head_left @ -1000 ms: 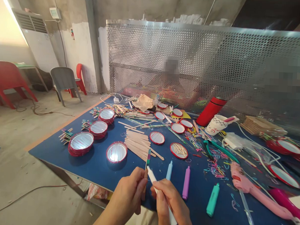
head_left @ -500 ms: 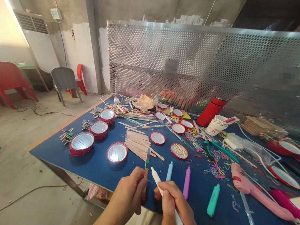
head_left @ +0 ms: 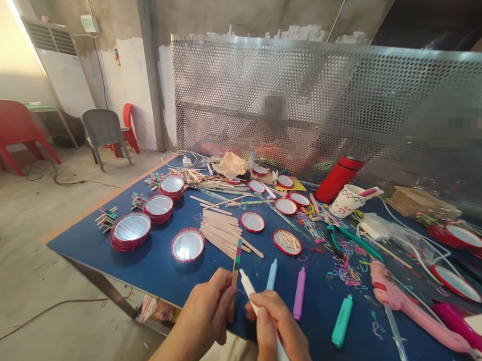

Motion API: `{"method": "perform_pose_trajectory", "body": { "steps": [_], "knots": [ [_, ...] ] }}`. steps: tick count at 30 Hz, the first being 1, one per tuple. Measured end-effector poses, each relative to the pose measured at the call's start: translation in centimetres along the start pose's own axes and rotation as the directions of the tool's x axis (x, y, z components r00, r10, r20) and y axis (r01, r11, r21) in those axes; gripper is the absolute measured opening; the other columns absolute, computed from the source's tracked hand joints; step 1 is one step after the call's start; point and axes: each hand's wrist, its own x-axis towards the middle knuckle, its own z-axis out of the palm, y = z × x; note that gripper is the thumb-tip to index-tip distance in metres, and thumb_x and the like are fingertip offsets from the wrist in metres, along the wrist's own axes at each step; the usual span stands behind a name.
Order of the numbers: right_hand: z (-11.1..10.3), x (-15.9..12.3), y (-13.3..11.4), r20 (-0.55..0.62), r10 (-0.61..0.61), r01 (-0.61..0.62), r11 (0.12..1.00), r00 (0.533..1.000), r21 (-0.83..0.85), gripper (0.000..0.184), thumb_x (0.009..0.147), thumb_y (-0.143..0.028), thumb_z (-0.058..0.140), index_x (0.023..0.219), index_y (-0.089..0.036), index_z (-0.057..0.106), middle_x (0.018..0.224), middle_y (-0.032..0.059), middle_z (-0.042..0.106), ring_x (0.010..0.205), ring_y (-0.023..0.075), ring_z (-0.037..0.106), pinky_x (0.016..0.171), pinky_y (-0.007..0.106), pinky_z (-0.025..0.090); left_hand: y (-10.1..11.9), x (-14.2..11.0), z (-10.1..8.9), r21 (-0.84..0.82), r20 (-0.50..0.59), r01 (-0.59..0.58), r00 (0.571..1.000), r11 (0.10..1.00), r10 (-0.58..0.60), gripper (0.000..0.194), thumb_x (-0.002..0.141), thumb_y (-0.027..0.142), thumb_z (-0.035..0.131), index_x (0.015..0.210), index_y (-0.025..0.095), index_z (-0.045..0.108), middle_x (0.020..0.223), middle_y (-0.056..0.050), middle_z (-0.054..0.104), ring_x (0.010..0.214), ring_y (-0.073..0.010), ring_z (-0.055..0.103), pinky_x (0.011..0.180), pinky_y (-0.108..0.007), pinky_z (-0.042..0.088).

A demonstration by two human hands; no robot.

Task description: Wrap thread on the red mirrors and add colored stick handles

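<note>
Item: one stick (head_left: 236,265), colour-banded, pointing to twelve o'clock, pinched in the person's left hand (head_left: 211,304); one white marker (head_left: 247,284), pinched in the right hand (head_left: 277,323), tip just beside it at three; loose sticks (head_left: 221,234) at eleven; purple marker (head_left: 299,295) at four.

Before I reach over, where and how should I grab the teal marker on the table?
I'd pinch the teal marker mid-barrel, coming from above, thumb and finger on its long sides. It lies flat, pointing away from you, and a gap separates it from the purple marker, leaving finger room. The right hand is nearer but holds the white marker, so I'd free it first.
</note>
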Motion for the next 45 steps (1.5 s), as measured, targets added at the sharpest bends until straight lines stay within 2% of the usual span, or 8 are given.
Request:
{"method": "perform_pose_trajectory", "body": {
  "steps": [4,10,20,24,29,34,39,45],
  "knots": [
    [0.5,-0.4,-0.2,-0.061,0.012,-0.011,1.000,0.998,0.015,0.019,0.098,-0.012,0.055,0.096,-0.020,0.072,0.077,0.0006,0.071,0.067,0.0145,0.069,0.067,0.026,0.057,-0.2,0.0,0.0,-0.042,0.016,0.012,1.000,0.999,-0.012,0.025,0.102,0.038,0.043,0.081,0.025,0.046,0.053,0.009,0.056,0.034,-0.0089,0.050,0.045,-0.019,0.035],
    [0.3,-0.3,0.0,-0.032,0.003,-0.004,1.000,0.999,-0.027,0.020,0.097,-0.010,0.056,0.100,-0.021,0.072,0.080,0.0021,0.072,0.067,0.0161,0.069,0.065,0.028,0.057,-0.3,0.1,0.0,-0.071,0.010,0.004,1.000,0.997,-0.004,0.027,0.102,0.038,0.045,0.079,0.025,0.046,0.050,0.010,0.054,0.033,-0.0084,0.050,0.044,-0.018,0.035],
    [0.6,-0.4,-0.4,-0.067,0.031,-0.031,0.999,0.997,-0.005,0.021,0.098,-0.012,0.054,0.097,-0.021,0.073,0.079,-0.0001,0.070,0.066,0.0131,0.067,0.067,0.026,0.054,-0.5,0.0,0.0,-0.045,0.023,-0.001,1.000,0.999,0.002,0.022,0.103,0.032,0.042,0.082,0.024,0.047,0.052,0.010,0.055,0.034,-0.0082,0.050,0.045,-0.018,0.036],
    [0.6,-0.3,-0.5,-0.042,0.022,-0.021,0.999,0.999,0.026,0.021,0.098,-0.011,0.053,0.096,-0.021,0.072,0.076,0.0003,0.069,0.066,0.0146,0.066,0.067,0.027,0.054,-0.6,0.0,0.0,-0.039,0.017,0.010,1.000,0.999,-0.009,0.021,0.103,0.030,0.042,0.084,0.024,0.048,0.054,0.010,0.056,0.035,-0.0081,0.051,0.045,-0.018,0.035],
    [0.4,-0.4,-0.4,-0.145,0.089,-0.091,0.996,0.985,-0.006,0.019,0.099,-0.013,0.058,0.096,-0.020,0.075,0.079,0.0017,0.070,0.062,0.0134,0.065,0.061,0.025,0.052,-0.6,0.1,0.0,-0.061,0.022,0.001,1.000,0.998,0.001,0.024,0.103,0.032,0.043,0.080,0.024,0.045,0.052,0.010,0.054,0.034,-0.0079,0.051,0.043,-0.017,0.034],
    [0.6,-0.8,0.1,-0.195,0.097,-0.104,0.994,0.976,-0.022,0.016,0.097,-0.014,0.062,0.093,-0.020,0.076,0.081,0.0018,0.073,0.067,0.0141,0.068,0.064,0.025,0.053,-0.2,0.2,-0.7,-0.196,0.079,0.006,0.997,0.981,0.010,0.028,0.101,0.046,0.052,0.087,0.022,0.050,0.060,0.006,0.062,0.040,-0.0084,0.057,0.043,-0.016,0.038],
    [0.9,-1.2,0.7,-0.212,0.078,-0.089,0.995,0.974,-0.044,0.014,0.097,-0.016,0.063,0.091,-0.020,0.075,0.082,0.0014,0.075,0.069,0.0148,0.069,0.064,0.026,0.053,-0.8,0.5,-1.7,-0.461,0.191,0.108,0.981,0.881,-0.020,0.051,0.087,0.070,0.067,0.088,0.021,0.051,0.066,0.002,0.070,0.043,-0.0096,0.065,0.043,-0.015,0.044],
    [0.8,-1.2,1.2,-0.163,0.068,-0.081,0.994,0.984,-0.071,0.015,0.100,-0.020,0.061,0.097,-0.022,0.076,0.083,0.0011,0.075,0.066,0.0138,0.069,0.065,0.025,0.055,-1.8,0.7,-2.0,-0.571,0.224,0.105,0.974,0.814,0.031,0.052,0.084,0.066,0.075,0.084,0.019,0.054,0.068,0.000,0.074,0.047,-0.0091,0.069,0.046,-0.014,0.046]
  ]
}}
